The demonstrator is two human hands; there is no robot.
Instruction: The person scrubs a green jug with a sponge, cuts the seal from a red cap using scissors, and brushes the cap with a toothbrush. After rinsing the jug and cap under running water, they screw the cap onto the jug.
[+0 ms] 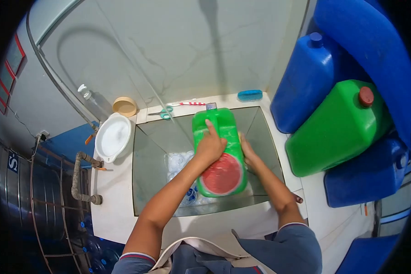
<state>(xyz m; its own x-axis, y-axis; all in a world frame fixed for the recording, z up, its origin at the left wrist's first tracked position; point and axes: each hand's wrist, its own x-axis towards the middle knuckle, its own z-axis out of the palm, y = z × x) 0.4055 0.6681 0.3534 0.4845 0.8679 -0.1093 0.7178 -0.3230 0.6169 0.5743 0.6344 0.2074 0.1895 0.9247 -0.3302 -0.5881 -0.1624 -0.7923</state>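
A green plastic jug (218, 125) with a round red patch on its side is held tilted over the glass-lined sink (150, 141). My left hand (211, 145) is closed around the jug's handle area, its index finger stretched along the green plastic. Against the jug's right side is my right hand (247, 150), slightly blurred, its fingers together. A small pale yellow edge shows at those fingertips; I cannot make out what it is. The jug's neck (211, 106) points toward the back wall. Below, several white and blue bottle caps (189, 196) lie in the sink.
Left of the sink stands a white basin (113, 137) with suds. Along the back ledge are scissors (165, 113), a red-and-white striped item (192, 103) and a blue brush (250, 95). A green jug (333, 132) and blue jugs (301, 82) crowd the right side. A pipe (77, 176) juts out left.
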